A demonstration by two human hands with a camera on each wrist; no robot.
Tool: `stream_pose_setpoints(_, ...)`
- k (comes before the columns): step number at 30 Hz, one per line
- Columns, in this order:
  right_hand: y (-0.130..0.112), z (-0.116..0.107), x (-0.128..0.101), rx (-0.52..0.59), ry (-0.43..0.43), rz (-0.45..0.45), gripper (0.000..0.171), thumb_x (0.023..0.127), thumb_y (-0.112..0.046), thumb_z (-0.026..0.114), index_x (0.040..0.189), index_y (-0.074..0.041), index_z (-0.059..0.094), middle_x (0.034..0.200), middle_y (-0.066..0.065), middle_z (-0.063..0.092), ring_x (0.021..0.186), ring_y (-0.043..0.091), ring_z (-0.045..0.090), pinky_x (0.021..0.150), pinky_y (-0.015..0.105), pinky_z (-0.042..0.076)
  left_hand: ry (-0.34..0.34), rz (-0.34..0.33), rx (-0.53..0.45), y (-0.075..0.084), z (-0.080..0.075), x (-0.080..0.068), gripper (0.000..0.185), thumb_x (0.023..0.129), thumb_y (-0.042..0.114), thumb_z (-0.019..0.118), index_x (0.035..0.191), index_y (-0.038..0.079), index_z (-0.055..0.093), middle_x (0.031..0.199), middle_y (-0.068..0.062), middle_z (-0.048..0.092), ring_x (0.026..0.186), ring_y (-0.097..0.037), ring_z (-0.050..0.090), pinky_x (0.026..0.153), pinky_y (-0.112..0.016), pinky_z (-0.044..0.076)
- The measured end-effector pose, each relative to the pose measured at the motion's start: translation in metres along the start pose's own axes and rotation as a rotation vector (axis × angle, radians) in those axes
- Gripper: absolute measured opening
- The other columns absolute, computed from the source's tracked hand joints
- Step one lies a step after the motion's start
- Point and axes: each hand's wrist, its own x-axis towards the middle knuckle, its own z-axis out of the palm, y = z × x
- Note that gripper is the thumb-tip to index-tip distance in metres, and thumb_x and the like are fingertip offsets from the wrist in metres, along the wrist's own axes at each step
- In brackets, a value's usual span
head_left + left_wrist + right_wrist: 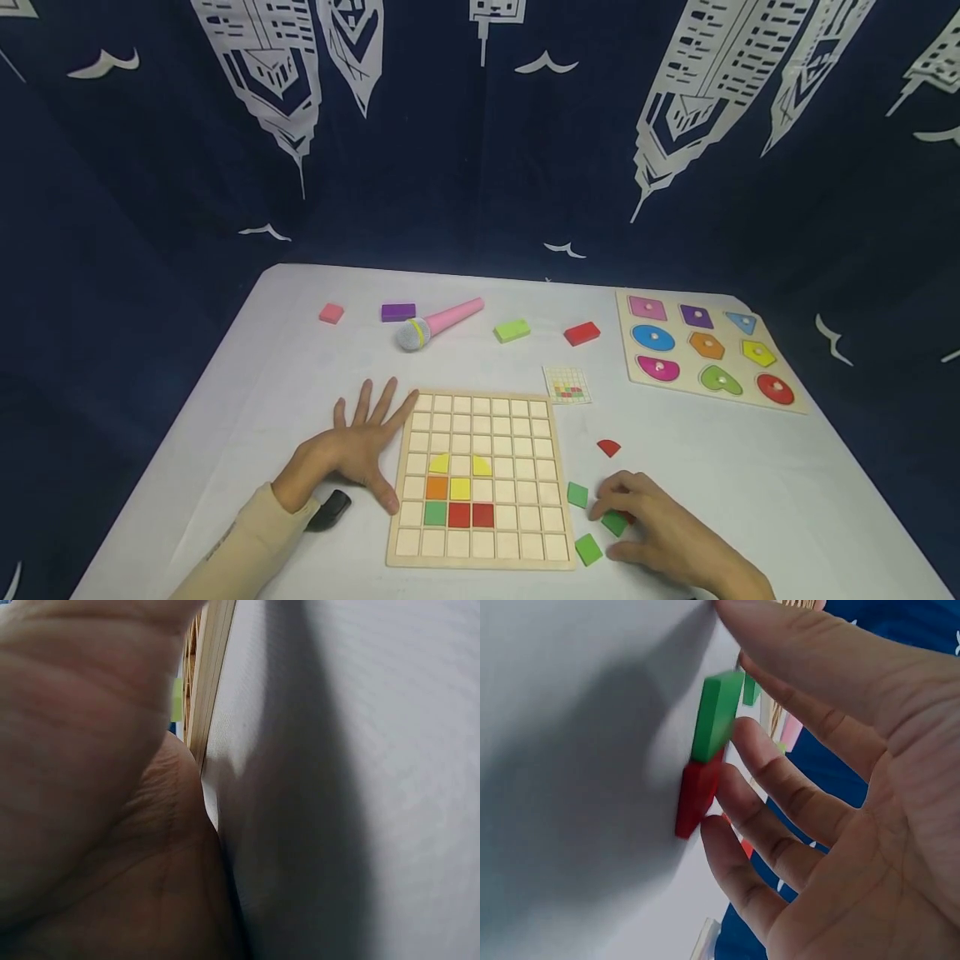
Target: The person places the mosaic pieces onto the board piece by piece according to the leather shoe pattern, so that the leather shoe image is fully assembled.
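Note:
A wooden grid board lies on the table with yellow, orange, green and red tiles in some of its squares. My left hand spreads its fingers along the board's left edge, thumb and a fingertip against the frame. To the right of the board, my right hand hovers low with bent fingers over a green tile and a red tile. Its fingertips touch or nearly touch them, while the thumb stays apart. Beside that hand lie a green square, a lighter green square and a red quarter-circle.
A small pattern card sits at the board's top right corner. Farther back are a pink toy microphone, a purple block, a pink block, a lime block and a red block. A shape puzzle occupies the back right.

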Motion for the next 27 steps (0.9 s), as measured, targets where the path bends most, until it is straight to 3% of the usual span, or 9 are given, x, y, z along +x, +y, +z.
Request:
stream_pose_setpoints(8, -0.0002, 0.0016, -0.0012, -0.013, 0.0, -0.093, 0.039, 0.073, -0.03, 0.089, 0.101, -0.048, 0.069, 0.116, -0.018, 0.053, 0.109, 0.014, 0.049, 0.095, 0.034, 0.054, -0.002, -0.002, 0.007, -0.0011, 0.0016, 0.0016, 0.16, 0.044, 0.061, 0.095, 0.162, 0.018, -0.004, 0.165, -0.022, -0.021, 0.146, -0.052, -0.025, 0.106, -0.08, -0.012)
stream_pose_setpoints(16, -0.0009, 0.0048, -0.0018, -0.013, -0.007, -0.135, 0.037, 0.075, -0.028, 0.087, 0.094, -0.052, 0.066, 0.119, -0.019, 0.051, 0.113, 0.016, 0.046, 0.097, 0.038, 0.051, 0.003, -0.01, -0.008, 0.0016, 0.0014, -0.0006, 0.159, 0.044, 0.058, 0.096, 0.162, 0.017, -0.002, 0.165, -0.022, -0.019, 0.147, -0.052, -0.024, 0.107, -0.08, -0.012)
stream_pose_setpoints(23, -0.0005, 0.0042, -0.0006, -0.028, -0.013, -0.152, 0.031, 0.075, -0.032, 0.085, 0.092, -0.048, 0.065, 0.116, -0.023, 0.051, 0.112, 0.012, 0.047, 0.099, 0.031, 0.051, 0.003, -0.01, -0.012, 0.0013, 0.0017, -0.0014, 0.159, 0.044, 0.058, 0.096, 0.162, 0.017, -0.002, 0.165, -0.022, -0.019, 0.147, -0.052, -0.024, 0.107, -0.08, -0.011)
stream_pose_setpoints(27, -0.004, -0.001, 0.0028, -0.059, 0.03, -0.175, 0.026, 0.076, -0.032, 0.084, 0.09, -0.044, 0.065, 0.109, -0.026, 0.055, 0.106, 0.006, 0.052, 0.094, 0.029, 0.053, 0.003, -0.008, -0.007, 0.0016, 0.0, -0.0018, 0.158, 0.045, 0.058, 0.096, 0.162, 0.016, -0.002, 0.165, -0.023, -0.019, 0.147, -0.052, -0.024, 0.106, -0.08, -0.011)
